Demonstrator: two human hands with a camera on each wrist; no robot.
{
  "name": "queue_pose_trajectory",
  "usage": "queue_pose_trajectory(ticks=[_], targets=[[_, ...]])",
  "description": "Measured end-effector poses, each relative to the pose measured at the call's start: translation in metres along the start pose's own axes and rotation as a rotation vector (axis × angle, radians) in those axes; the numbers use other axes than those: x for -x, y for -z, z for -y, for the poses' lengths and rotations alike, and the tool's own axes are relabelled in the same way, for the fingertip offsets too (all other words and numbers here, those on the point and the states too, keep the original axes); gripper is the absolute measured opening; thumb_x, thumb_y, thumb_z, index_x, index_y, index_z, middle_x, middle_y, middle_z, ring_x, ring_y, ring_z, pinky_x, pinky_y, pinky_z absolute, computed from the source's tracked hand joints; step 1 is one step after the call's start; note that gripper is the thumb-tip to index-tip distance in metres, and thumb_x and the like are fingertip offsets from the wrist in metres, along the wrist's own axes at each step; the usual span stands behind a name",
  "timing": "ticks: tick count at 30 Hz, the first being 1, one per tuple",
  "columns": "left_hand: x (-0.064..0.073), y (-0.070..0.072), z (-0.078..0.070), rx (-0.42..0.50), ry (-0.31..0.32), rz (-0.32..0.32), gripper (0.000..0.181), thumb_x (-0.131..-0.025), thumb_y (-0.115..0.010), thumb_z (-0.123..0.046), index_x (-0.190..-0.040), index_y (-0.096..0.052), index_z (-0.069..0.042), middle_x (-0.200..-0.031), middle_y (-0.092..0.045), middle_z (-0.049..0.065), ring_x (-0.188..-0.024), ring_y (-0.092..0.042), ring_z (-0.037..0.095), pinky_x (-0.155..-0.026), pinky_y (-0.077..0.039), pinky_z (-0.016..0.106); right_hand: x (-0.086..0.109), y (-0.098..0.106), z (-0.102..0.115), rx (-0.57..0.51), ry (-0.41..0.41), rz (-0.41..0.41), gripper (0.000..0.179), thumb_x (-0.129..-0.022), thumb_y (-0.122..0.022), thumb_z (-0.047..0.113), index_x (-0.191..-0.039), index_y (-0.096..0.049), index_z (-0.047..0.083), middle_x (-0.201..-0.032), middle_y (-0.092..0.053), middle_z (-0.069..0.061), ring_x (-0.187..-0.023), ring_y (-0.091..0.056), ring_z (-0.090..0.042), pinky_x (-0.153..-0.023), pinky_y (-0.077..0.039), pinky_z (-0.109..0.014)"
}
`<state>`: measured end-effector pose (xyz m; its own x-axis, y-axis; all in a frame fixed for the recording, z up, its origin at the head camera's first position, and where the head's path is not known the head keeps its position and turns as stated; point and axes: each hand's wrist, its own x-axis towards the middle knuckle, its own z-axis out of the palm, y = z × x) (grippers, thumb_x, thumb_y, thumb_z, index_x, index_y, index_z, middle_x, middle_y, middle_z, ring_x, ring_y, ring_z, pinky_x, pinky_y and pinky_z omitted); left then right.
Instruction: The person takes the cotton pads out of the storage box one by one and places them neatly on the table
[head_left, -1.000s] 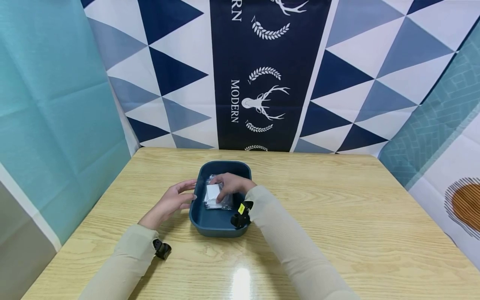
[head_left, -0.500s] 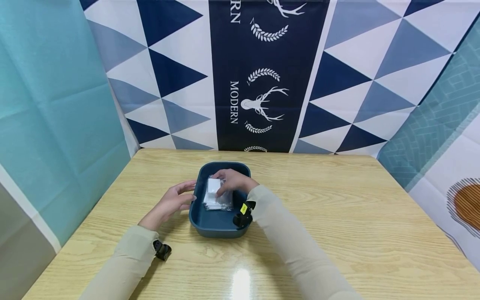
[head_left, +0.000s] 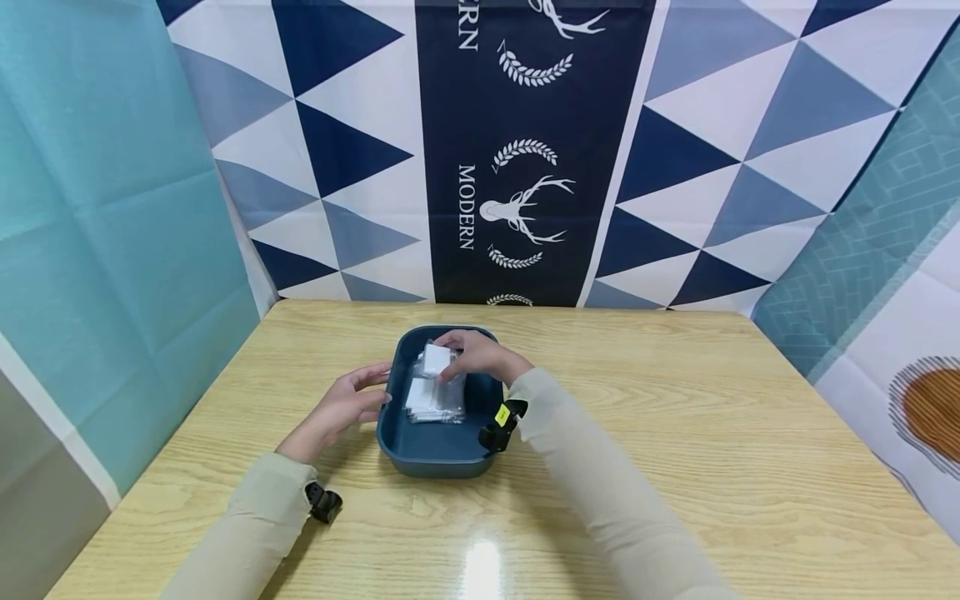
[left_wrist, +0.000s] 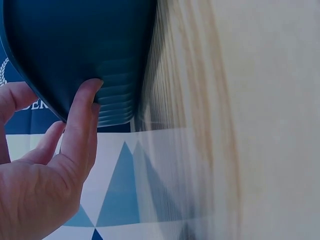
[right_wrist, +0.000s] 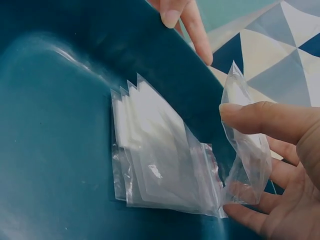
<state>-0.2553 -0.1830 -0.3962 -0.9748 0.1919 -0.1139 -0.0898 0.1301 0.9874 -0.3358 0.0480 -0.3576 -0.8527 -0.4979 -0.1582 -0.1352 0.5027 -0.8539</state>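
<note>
A dark blue plastic bin [head_left: 442,468] stands on the wooden table. My left hand [head_left: 347,407] is at its left side; in the left wrist view the fairly straight fingers [left_wrist: 79,112] touch the wall. My right hand [head_left: 483,353] pinches a small clear plastic bag [right_wrist: 239,95] with something white inside, thumb on one face and fingers behind. It holds this bag above the bin's far part, over a stack of similar bags [right_wrist: 155,160]. Those lie overlapping on the bin floor, each with a white piece inside.
The wooden table [head_left: 675,433] stretches right and toward the front. A patterned cloth [head_left: 360,150] hangs behind it, and a turquoise cloth [head_left: 127,217] on the left. Black wrist cameras [head_left: 324,502] sit at both cuffs.
My right hand has lifted the top bag off the stack and moved it slightly away and to the right, uncovering the bags beneath. The left hand has stayed at the bin's side.
</note>
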Motion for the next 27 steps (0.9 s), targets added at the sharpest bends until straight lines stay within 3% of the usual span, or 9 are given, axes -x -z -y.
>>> queue_pose_trajectory(ticks=[11,18,27], targets=[[0.001,-0.002,-0.001,-0.011,0.004,-0.011,0.057,-0.089,-0.054,-0.002,-0.142,-0.035,-0.004,-0.140,-0.036,0.022,-0.113,-0.051,0.035,-0.082,-0.052,0.039,0.008,0.010,-0.001,-0.044,0.004,-0.037,0.056,-0.071,-0.078,0.003,-0.122,-0.057,0.011,-0.131,-0.049,-0.009,-0.115,-0.045,-0.024,-0.092,-0.041,-0.036],[0.000,-0.001,0.002,0.000,0.003,-0.003,0.057,-0.089,-0.054,-0.002,-0.142,-0.036,-0.004,-0.140,-0.036,0.022,-0.115,-0.050,0.035,-0.083,-0.051,0.039,0.011,0.015,-0.002,-0.060,0.050,-0.083,0.062,-0.072,-0.078,0.005,-0.128,-0.053,0.011,-0.134,-0.048,-0.009,-0.123,-0.041,-0.024,-0.101,-0.036,-0.039],[0.001,0.000,0.003,0.027,-0.006,0.012,0.057,-0.088,-0.053,-0.001,-0.143,-0.035,-0.004,-0.141,-0.035,0.023,-0.117,-0.048,0.035,-0.085,-0.050,0.040,0.016,0.024,-0.005,-0.091,0.059,-0.115,0.061,-0.072,-0.078,0.006,-0.128,-0.053,0.013,-0.132,-0.049,-0.007,-0.121,-0.042,-0.024,-0.100,-0.036,-0.041]])
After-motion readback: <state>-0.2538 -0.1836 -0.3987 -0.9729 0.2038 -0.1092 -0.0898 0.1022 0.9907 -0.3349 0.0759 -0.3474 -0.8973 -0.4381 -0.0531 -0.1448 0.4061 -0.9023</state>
